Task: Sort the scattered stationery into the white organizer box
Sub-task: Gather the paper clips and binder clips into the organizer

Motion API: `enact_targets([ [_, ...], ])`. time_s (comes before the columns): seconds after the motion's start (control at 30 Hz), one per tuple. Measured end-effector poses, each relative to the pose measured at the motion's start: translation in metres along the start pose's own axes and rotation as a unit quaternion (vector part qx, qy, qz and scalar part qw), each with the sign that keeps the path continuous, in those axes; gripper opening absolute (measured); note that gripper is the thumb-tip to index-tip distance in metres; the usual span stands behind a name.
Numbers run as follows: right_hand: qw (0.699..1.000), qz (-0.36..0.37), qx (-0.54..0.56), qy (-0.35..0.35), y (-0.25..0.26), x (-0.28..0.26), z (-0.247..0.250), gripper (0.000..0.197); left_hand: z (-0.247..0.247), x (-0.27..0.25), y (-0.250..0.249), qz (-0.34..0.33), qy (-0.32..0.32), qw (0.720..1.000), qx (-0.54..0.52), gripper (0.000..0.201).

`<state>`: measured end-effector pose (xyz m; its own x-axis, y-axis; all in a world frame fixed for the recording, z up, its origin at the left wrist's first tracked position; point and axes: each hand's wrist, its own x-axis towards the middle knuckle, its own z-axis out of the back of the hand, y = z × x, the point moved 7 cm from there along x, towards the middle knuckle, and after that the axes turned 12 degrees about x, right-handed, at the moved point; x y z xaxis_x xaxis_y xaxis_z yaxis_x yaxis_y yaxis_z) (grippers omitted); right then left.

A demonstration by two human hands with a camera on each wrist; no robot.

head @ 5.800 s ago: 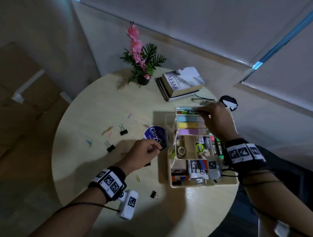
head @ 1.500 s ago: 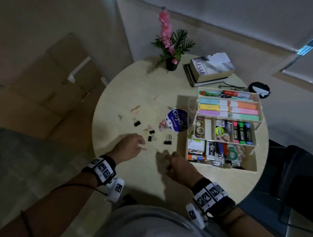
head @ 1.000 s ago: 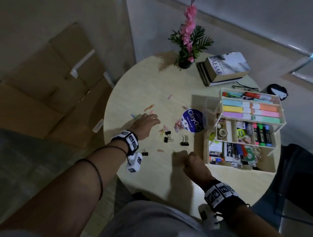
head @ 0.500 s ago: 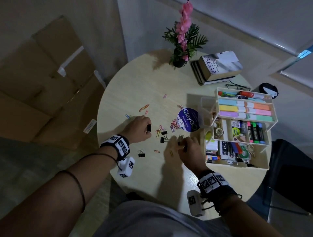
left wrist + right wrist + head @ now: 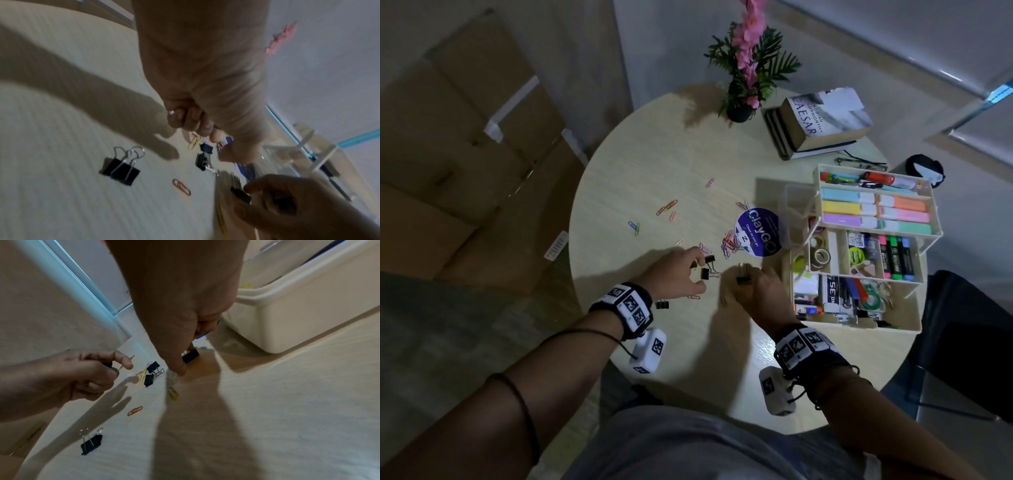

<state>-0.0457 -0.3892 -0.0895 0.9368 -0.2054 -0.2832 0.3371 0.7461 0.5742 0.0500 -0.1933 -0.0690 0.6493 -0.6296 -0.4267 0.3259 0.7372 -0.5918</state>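
Note:
Black binder clips and coloured paper clips (image 5: 730,244) lie scattered on the round table (image 5: 654,164). My left hand (image 5: 697,274) pinches a small black binder clip (image 5: 107,365) and hovers by two more binder clips (image 5: 707,266). Just to their right, my right hand (image 5: 744,278) grips another black binder clip (image 5: 743,280), held slightly above the table (image 5: 190,356). One binder clip (image 5: 121,168) lies near my left wrist. The white organizer box (image 5: 893,329) stands at the right, its tiers open and full of markers, tape and notes.
A round blue ClayGo sticker (image 5: 758,233) and a clear cup (image 5: 794,205) sit left of the box. A potted pink flower (image 5: 750,68), stacked books (image 5: 822,120) and glasses (image 5: 859,161) are at the back. Cardboard boxes (image 5: 465,137) stand beyond the table's left edge.
My left hand picked up a binder clip and moved right to the pair of clips. My right hand reached forward and took hold of the binder clip near the sticker.

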Motion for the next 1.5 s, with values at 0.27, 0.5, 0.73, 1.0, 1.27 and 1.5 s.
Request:
enact_targets([
  [0.27, 0.999, -0.019, -0.028, -0.017, 0.005, -0.006, 0.0, 0.026, -0.008, 0.01, -0.009, -0.023, -0.047, 0.982, 0.181, 0.037],
  [0.5, 1.0, 0.019, -0.014, 0.015, 0.013, 0.0, -0.006, 0.024, -0.01, 0.009, -0.017, 0.012, -0.08, 0.977, 0.196, 0.041],
  [0.73, 0.997, 0.052, 0.042, -0.025, 0.039, -0.017, 0.016, 0.008, -0.016, 0.003, -0.022, 0.055, -0.11, 0.976, 0.181, 0.025],
  [1.0, 0.992, 0.037, 0.115, -0.048, 0.009, -0.076, 0.12, 0.009, -0.015, 0.0, -0.059, -0.009, -0.163, 0.986, 0.034, 0.021],
  [1.27, 0.984, -0.156, 0.002, -0.088, -0.15, -0.107, 0.219, 0.011, -0.062, 0.015, -0.165, -0.062, -0.095, 0.989, -0.093, 0.019],
  [1.5, 0.975, -0.208, -0.081, -0.005, -0.2, -0.105, 0.208, 0.028, -0.112, 0.025, -0.25, -0.076, 0.008, 0.996, -0.036, 0.021],
])
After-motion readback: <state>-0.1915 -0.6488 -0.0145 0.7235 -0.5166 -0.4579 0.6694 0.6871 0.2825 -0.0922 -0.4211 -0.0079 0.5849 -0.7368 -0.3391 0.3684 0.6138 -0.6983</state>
